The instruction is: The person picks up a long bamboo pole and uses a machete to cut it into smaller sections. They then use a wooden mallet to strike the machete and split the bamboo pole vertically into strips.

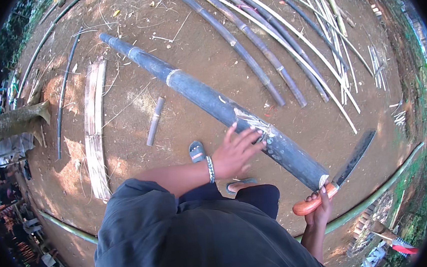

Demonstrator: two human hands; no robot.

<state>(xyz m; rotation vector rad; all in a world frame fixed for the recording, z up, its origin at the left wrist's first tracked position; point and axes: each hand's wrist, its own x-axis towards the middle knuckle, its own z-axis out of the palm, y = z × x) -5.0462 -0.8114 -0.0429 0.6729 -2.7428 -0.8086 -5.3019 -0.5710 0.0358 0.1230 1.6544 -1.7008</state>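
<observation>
Dark bamboo pole [201, 93], 1 pale frayed patch [251, 121]

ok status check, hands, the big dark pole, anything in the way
Left hand open over slanting dark pole, contact unclear. Right hand gripping machete at pole's near end. Other poles lie beyond, none across it.

Wide head-height view; facing downward
</observation>
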